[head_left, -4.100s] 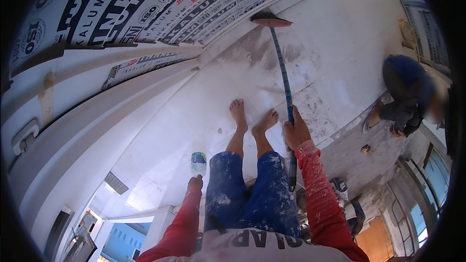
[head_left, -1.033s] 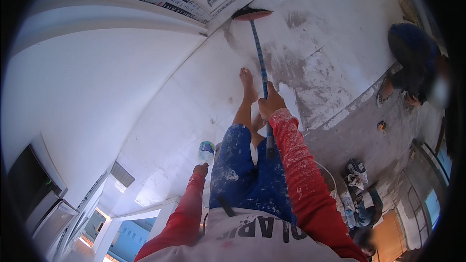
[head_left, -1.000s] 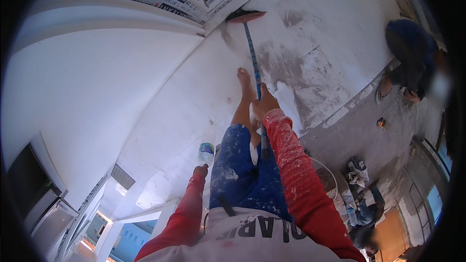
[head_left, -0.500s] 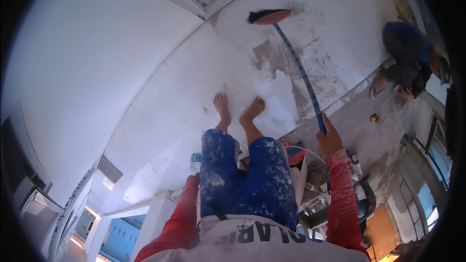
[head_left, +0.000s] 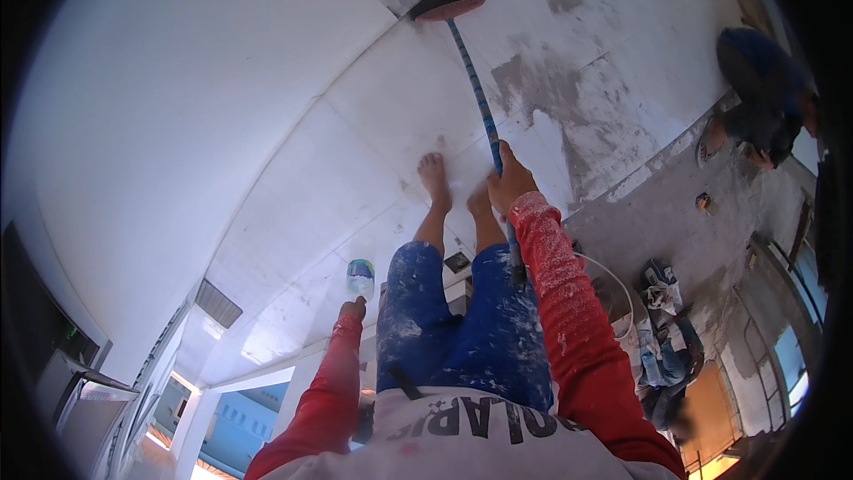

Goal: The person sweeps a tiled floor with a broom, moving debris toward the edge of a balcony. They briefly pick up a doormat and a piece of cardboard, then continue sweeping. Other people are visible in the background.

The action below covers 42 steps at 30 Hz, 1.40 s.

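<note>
My right hand (head_left: 511,182) is closed round the blue banded handle of a broom (head_left: 481,93). The handle stretches away from me across the floor, and its lower end passes beside my thigh. At the far end, the pink head with black bristles (head_left: 449,7) rests on the floor by the foot of the white wall. Down at my left side, my left hand (head_left: 354,308) grips one end of a clear plastic bottle (head_left: 361,279) with a green and blue label. Pale dusty patches (head_left: 551,93) mark the floor tiles to the right of the broom.
A white wall (head_left: 187,80) runs along the left. At the right a person in blue (head_left: 764,80) crouches by the floor's edge; another person (head_left: 666,364) is at the lower right. A pale hose or cable (head_left: 626,289) curves near my right arm. A small orange thing (head_left: 703,202) lies rightward.
The broom head has moved left to the wall's foot, with my right hand shifting left and my arm crossing in front of my thigh. The bottle in my left hand shows more fully.
</note>
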Each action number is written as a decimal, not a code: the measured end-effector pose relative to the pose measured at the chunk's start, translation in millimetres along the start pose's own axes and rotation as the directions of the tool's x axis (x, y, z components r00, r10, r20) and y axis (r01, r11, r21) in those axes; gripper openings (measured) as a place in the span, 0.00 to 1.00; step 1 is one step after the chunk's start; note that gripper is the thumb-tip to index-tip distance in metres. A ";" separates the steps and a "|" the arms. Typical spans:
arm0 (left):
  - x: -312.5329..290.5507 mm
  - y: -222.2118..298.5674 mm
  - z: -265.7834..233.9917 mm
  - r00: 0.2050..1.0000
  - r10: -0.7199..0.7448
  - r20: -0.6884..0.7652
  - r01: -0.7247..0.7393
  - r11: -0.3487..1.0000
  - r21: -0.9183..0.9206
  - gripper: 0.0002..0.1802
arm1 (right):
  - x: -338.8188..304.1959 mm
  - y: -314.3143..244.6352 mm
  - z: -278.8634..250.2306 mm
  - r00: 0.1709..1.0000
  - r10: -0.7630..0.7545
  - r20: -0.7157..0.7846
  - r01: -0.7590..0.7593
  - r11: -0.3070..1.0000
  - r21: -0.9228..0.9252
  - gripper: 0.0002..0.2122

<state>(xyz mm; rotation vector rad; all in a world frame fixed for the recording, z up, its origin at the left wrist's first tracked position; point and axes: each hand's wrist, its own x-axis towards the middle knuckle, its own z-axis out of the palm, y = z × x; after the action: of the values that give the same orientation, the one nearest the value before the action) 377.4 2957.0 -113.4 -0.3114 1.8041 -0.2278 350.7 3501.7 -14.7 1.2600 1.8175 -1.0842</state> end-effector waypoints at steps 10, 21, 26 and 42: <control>-28.2 47.0 -39.6 0.997 0.062 0.051 -0.060 0.997 -0.048 0.40 | -139.2 171.5 -61.1 0.975 0.215 0.061 -0.195 0.953 -0.232 0.30; 22.6 69.5 -66.2 0.997 0.082 -0.010 -0.080 0.989 0.126 0.41 | 44.2 165.2 -78.2 0.959 0.052 -0.279 -0.057 0.998 -0.009 0.22; 24.3 73.7 -64.6 0.993 0.107 -0.059 -0.087 0.957 0.276 0.40 | -15.1 303.0 -14.7 0.961 0.221 -0.167 -0.223 0.975 0.011 0.24; -50.0 92.2 -29.3 0.964 0.239 -0.120 -0.179 0.909 0.377 0.39 | -198.5 428.7 -40.8 0.935 0.093 -0.341 0.028 0.942 0.335 0.23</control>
<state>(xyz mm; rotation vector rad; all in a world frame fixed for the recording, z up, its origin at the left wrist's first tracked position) 352.4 3060.3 -89.4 0.1706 1.8966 -0.4384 816.5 3541.4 64.5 1.7790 1.9112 -1.2498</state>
